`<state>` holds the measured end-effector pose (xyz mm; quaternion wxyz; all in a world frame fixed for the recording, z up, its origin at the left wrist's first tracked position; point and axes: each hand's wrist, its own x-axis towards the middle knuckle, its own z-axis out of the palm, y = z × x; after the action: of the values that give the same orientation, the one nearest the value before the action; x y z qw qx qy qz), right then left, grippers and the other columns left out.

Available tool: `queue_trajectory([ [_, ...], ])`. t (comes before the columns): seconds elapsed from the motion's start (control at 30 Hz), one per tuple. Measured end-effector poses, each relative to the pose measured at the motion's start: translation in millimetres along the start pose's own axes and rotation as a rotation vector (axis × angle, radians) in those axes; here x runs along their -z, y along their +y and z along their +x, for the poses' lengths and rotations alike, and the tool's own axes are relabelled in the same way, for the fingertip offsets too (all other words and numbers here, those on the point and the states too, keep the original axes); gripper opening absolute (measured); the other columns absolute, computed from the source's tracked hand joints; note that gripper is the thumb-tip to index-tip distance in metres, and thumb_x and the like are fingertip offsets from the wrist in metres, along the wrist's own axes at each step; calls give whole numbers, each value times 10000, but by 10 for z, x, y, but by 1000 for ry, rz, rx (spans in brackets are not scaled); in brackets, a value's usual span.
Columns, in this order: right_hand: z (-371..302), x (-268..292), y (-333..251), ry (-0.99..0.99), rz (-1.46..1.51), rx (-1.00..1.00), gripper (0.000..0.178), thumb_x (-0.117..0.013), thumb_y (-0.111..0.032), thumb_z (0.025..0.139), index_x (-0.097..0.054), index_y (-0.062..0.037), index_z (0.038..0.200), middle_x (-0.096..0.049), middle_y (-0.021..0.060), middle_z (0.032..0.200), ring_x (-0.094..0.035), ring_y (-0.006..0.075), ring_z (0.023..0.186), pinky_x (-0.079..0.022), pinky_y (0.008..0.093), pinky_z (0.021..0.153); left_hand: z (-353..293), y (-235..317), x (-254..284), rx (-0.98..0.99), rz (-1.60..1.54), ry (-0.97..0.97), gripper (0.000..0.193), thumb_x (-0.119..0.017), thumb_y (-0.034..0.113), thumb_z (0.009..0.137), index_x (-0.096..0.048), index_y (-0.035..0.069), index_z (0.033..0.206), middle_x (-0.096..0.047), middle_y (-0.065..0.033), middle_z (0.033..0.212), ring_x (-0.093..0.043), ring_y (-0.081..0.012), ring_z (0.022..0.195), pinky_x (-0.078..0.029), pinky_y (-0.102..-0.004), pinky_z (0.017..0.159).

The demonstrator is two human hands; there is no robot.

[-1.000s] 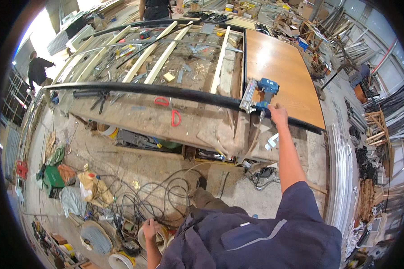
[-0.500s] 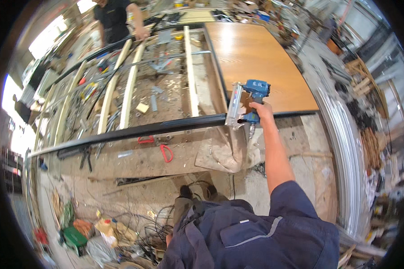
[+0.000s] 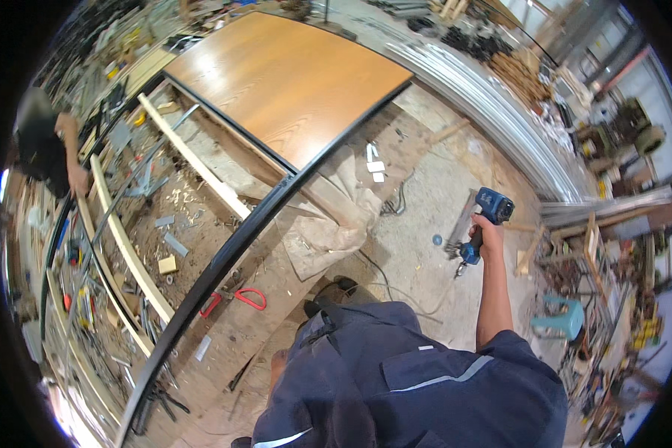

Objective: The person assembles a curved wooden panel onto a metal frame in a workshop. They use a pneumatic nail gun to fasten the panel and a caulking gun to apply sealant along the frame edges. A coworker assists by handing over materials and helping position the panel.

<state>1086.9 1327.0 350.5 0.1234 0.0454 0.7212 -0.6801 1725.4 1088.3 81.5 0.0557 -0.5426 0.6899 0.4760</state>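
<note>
My right hand [image 3: 488,231] is wrapped round the handle of a blue pneumatic nail gun [image 3: 493,203], which has a grey metal magazine and an air fitting at its lower end. The gun is in the air over the concrete floor, to the right of the workbench and apart from the framed panel. At my left side only a sliver of my left hand or wrist [image 3: 277,364] shows beside the dark jacket; its fingers are hidden. Ahead lies a wood-grain panel [image 3: 291,75] set in a long black frame [image 3: 224,257], with pale wooden slats [image 3: 194,157] across the frame's open part.
A co-worker [image 3: 48,145] stands at the far left with a hand on the frame. Red-handled tools [image 3: 251,299] lie by its near edge. Silvery metal profiles [image 3: 493,119] run along the right, near a teal stool [image 3: 558,318]. A cable [image 3: 384,280] trails over the floor.
My view has turned to the right. The nail gun, still in my right hand, has left the frame's edge near the panel and is now out over the floor to the right.
</note>
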Motion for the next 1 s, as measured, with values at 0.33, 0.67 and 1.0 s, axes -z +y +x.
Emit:
queue_trajectory([
  [0.33, -393, 756, 849, 307, -359, -106, 124, -704, -85, 747, -598, -24, 730, -597, 70, 586, -576, 185, 416, -475, 331, 410, 264, 146, 299, -103, 106, -170, 455, -534, 381, 970, -706, -40, 972, -696, -263, 958, -672, -391, 913, -504, -434, 812],
  [0.67, -485, 327, 680, 204, -154, -184, 159, -733, -103, 766, -604, -34, 830, -601, 73, 645, -587, 178, 487, -488, 328, 451, 721, -1116, -111, -107, 241, -230, 455, -462, 414, 993, -692, 51, 1144, -681, -240, 1087, -632, -421, 1046, -494, -482, 875],
  [1.0, -275, 127, 599, 187, -247, -176, 189, -730, -159, 758, -610, -40, 842, -583, 70, 624, -591, 189, 486, -481, 325, 445, 468, -267, 171, -20, 178, -362, 467, -473, 445, 983, -687, 63, 1145, -684, -235, 1104, -637, -396, 1046, -474, -446, 897],
])
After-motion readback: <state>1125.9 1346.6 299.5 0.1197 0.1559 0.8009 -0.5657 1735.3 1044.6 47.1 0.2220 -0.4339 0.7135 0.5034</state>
